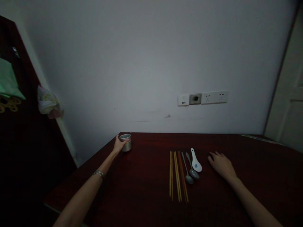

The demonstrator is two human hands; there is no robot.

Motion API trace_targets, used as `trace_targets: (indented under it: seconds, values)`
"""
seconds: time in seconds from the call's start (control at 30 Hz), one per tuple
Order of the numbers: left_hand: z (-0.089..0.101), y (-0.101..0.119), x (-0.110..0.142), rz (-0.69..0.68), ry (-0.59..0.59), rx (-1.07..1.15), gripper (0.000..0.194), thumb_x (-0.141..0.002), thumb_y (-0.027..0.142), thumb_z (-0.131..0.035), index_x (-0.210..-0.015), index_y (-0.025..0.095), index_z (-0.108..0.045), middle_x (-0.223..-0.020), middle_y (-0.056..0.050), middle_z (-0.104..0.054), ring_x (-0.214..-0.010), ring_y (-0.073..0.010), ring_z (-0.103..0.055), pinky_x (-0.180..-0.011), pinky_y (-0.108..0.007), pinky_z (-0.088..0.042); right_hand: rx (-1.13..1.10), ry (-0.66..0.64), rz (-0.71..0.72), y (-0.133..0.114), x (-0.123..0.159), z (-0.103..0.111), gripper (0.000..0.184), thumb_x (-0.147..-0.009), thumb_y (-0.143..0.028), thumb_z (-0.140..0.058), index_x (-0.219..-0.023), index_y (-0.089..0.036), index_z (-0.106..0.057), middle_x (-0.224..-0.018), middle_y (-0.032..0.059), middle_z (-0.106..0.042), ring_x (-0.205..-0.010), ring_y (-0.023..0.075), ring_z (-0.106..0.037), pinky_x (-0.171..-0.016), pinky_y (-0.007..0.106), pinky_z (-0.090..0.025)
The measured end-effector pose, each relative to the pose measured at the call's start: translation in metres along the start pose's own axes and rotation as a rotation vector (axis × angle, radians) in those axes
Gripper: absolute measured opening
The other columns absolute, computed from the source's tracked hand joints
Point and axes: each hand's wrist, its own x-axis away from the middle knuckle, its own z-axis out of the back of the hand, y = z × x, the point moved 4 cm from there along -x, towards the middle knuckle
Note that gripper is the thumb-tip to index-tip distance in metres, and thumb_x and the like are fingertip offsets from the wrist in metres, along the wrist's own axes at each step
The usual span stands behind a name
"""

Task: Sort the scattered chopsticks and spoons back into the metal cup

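At the table's far left corner, my left hand (120, 145) is wrapped around the side of a silvery metal cup (127, 146), thumb across its front. The cup stands upright, and a ridge runs around it; its inside is not visible. My right hand (222, 164) lies palm down with fingers loosely spread, right of a white ceramic spoon (196, 164) and not touching it. Beside that spoon are two metal spoons, a larger one (194, 174) and a thinner one (188, 179). Further left lie several pale chopsticks (177, 176) and a reddish-brown pair (183, 178), roughly parallel.
The dark red table (142, 176) meets a pale wall (142, 63) bearing a row of sockets (208, 98). A plastic bag (48, 101) and a green cloth (9, 78) hang at the left by a dark door. A pale door (290, 94) stands right.
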Motion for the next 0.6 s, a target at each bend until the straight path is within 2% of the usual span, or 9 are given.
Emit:
trace_targets:
  seconds: [0.07, 0.17, 0.3, 0.43, 0.6]
  values:
    - [-0.014, 0.010, -0.001, 0.000, 0.015, 0.017, 0.096, -0.049, 0.038, -0.078, -0.128, 0.013, -0.029, -0.127, -0.020, -0.043, -0.116, -0.0272, -0.044, -0.096, -0.037, -0.034, 0.006, -0.004, 0.003, -0.001, 0.000, 0.000, 0.047, -0.084, -0.034, -0.029, -0.117, -0.012, -0.055, -0.122, 0.0166, -0.052, -0.117, 0.0276, -0.043, -0.094, 0.041, -0.033]
    - [-0.048, 0.031, 0.001, -0.001, -0.024, 0.085, 0.097, -0.050, 0.040, -0.077, -0.129, 0.013, -0.028, -0.127, -0.020, -0.043, -0.116, -0.0262, -0.044, -0.096, -0.036, -0.034, 0.004, -0.010, 0.003, -0.003, 0.001, 0.003, 0.046, -0.084, -0.032, -0.030, -0.116, -0.012, -0.055, -0.123, 0.0163, -0.051, -0.117, 0.0267, -0.043, -0.094, 0.040, -0.032]
    - [-0.112, 0.068, 0.015, -0.032, -0.147, 0.189, 0.103, -0.050, 0.040, -0.077, -0.132, 0.010, -0.024, -0.126, -0.022, -0.044, -0.114, -0.0262, -0.045, -0.095, -0.034, -0.035, -0.018, -0.016, -0.030, -0.005, 0.003, 0.009, 0.044, -0.083, -0.031, -0.033, -0.117, -0.013, -0.054, -0.124, 0.0153, -0.050, -0.118, 0.0264, -0.042, -0.095, 0.039, -0.031]
    - [-0.177, 0.101, 0.042, -0.057, -0.290, 0.327, 0.102, -0.051, 0.039, -0.078, -0.133, 0.014, -0.023, -0.124, -0.019, -0.047, -0.112, -0.0244, -0.047, -0.095, -0.033, -0.035, -0.001, -0.032, -0.054, -0.008, 0.004, 0.015, 0.044, -0.083, -0.031, -0.033, -0.117, -0.014, -0.054, -0.125, 0.0143, -0.050, -0.119, 0.0270, -0.040, -0.095, 0.039, -0.031]
    - [-0.239, 0.122, 0.077, -0.074, -0.401, 0.359, 0.102, -0.050, 0.039, -0.078, -0.133, 0.013, -0.024, -0.125, -0.019, -0.045, -0.114, -0.0251, -0.045, -0.096, -0.034, -0.032, 0.009, -0.050, -0.091, -0.012, 0.006, 0.022, 0.043, -0.084, -0.031, -0.033, -0.117, -0.015, -0.055, -0.125, 0.0130, -0.049, -0.118, 0.0286, -0.040, -0.093, 0.040, -0.031]
